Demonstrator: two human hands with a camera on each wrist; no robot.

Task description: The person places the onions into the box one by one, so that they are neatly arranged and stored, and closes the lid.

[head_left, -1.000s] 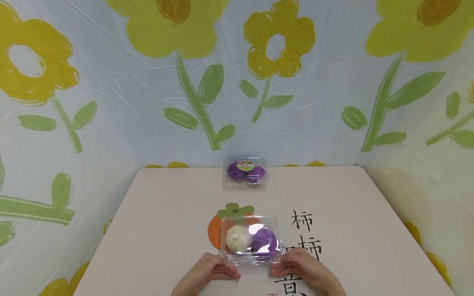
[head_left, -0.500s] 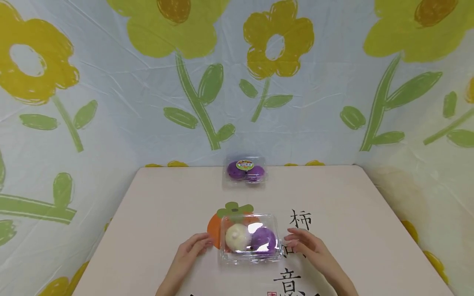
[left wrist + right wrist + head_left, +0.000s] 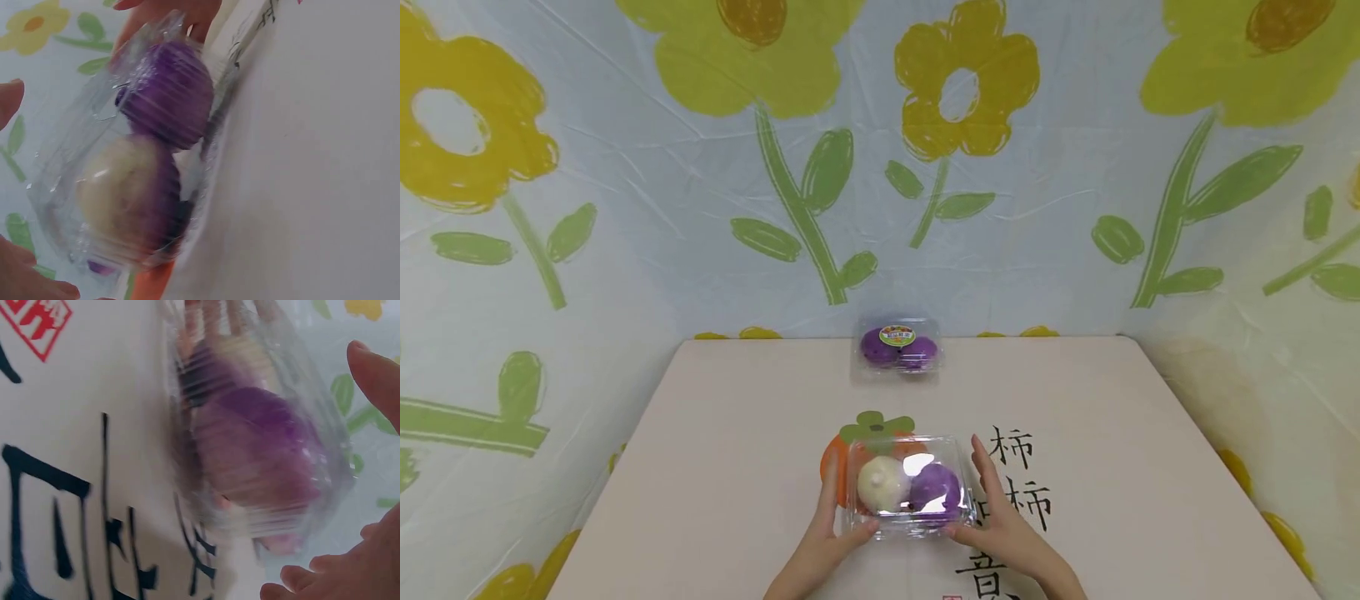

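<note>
A clear plastic box (image 3: 951,448) lies on the near middle of the table. Through its lid show a pale round item (image 3: 880,485) with a small nub and a dark purple one (image 3: 935,490); the left wrist view shows purple on the pale item's underside. On the box's left side is my left hand (image 3: 823,537), fingers extended and thumb by the front edge. My right hand (image 3: 1007,537) mirrors it at the right side. Both wrist views show thumb and fingers spread around the box (image 3: 337,481), apparently without gripping it; motion blur hides possible contact.
A second clear box (image 3: 931,327) with purple round items and a label stands at the table's far edge. The pale table cover (image 3: 737,433) bears a printed persimmon and black characters. A flower-patterned cloth (image 3: 1037,250) encloses the back and sides.
Both hands first drew from the box's front corners out to its sides, then came in close around it with fingers extended forward. The box has stayed in place.
</note>
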